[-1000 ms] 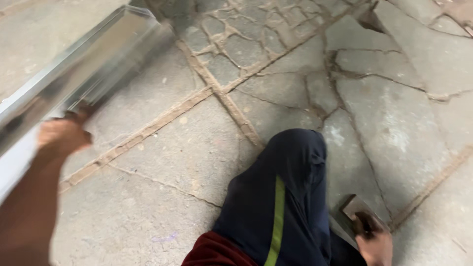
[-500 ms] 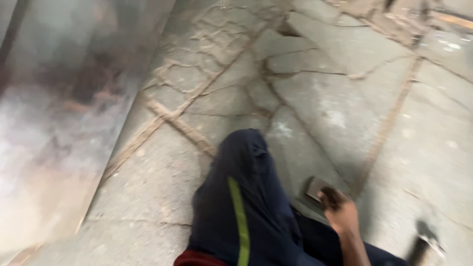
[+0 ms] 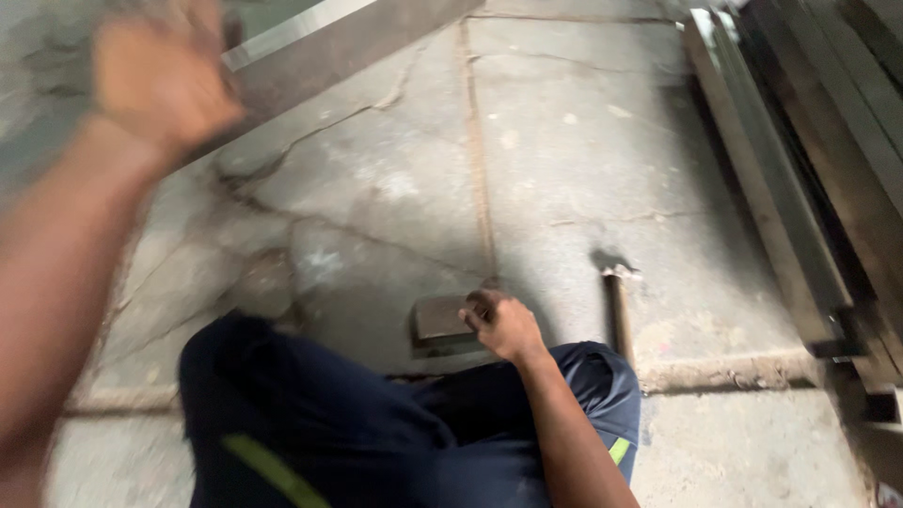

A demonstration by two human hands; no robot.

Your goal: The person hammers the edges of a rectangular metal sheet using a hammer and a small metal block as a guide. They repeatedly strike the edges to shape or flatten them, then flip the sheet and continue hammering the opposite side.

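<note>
We saw the right hand [image 3: 503,325] closed over the right edge of a small rectangular block [image 3: 442,320], dark and flat-topped, resting on the cracked concrete floor [image 3: 564,169] just in front of the person's knee, near the centre of the view. It looked to us like a solid metal block, so we judged it dense and heavy for its bulk, rigid, with hard square edges; the fingers wrapped over its side seemed the sensible hold, since the smooth faces would offer little friction. At about eleven o'clock the left hand [image 3: 165,80], much blurred, lay against a long steel channel [image 3: 348,38] that ran up towards one o'clock and out of the frame; we could not tell whether the fingers were clasped round it or merely pressed to it. That section appeared stiff, long and awkward, with a bright edge and a duller grey-brown face; we thought it would swing heavily from one end and would be better balanced nearer its middle. At about three o'clock from the block lay a hammer [image 3: 618,301], its head away from the person and its wooden handle pointing back towards the leg, untouched. More long metal sections [image 3: 771,188] were stacked along the right edge. The dark blue trousers [image 3: 357,433] bore a yellow-green stripe.
</note>
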